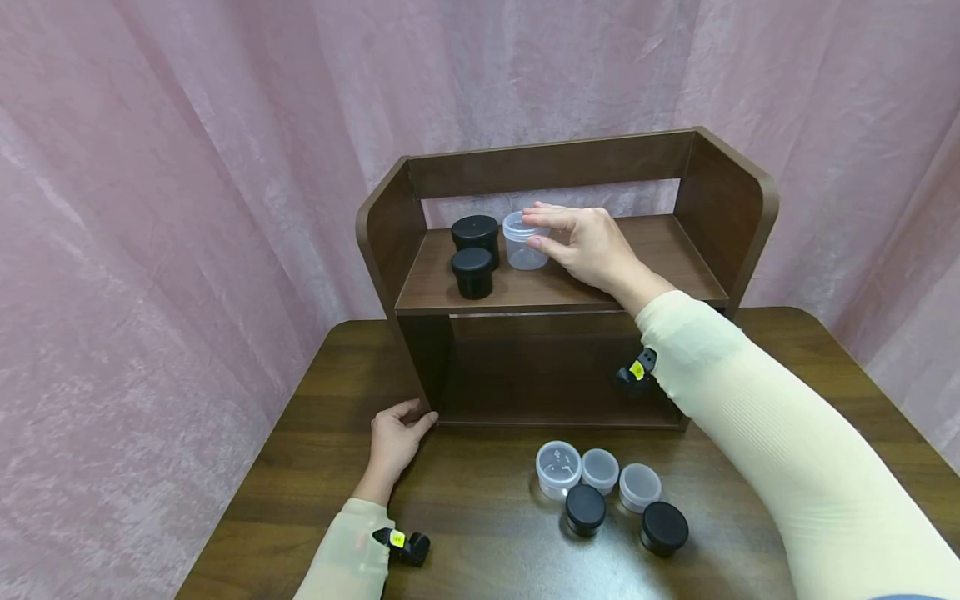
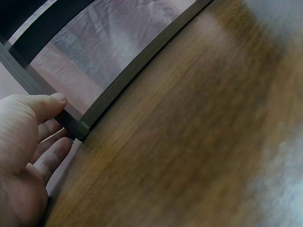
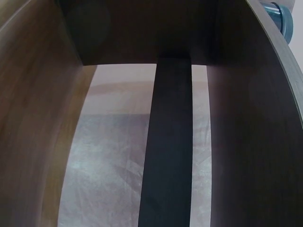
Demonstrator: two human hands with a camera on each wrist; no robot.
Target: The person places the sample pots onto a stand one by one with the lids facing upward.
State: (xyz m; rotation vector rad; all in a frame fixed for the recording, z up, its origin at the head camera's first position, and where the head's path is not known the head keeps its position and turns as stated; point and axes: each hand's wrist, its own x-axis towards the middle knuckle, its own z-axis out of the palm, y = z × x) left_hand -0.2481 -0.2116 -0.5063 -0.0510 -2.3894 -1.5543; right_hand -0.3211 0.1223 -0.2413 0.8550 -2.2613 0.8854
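thumb and fingers of the right hand [image 1: 588, 242] stood parted at the right side of a clear jar [image 1: 527, 252], the thumb lower on its near side, the fingertips up by its rim; whether they pinched it or only touched it i could not tell, as the right wrist view showed none of them. that jar looked upright on the upper board of a brown shelf unit [image 1: 738, 187], just right of a large black jar [image 1: 475, 229] with a smaller black jar [image 1: 473, 279] in front of it. low down, the left hand [image 1: 393, 442] held the foot of the unit's left side panel, thumb lapping the front edge: a sound brace, i judged, against any shift. handling the jar well called for a base kept flat on the board, a light touch in case the wall flexed, and fingers eased straight out to the right, so as not to tip the rim or nudge the black neighbours. on the table [image 1: 300, 500], before the unit, sat three more clear jars [image 1: 558, 477] and two more black jars [image 1: 585, 510], apart from both hands.
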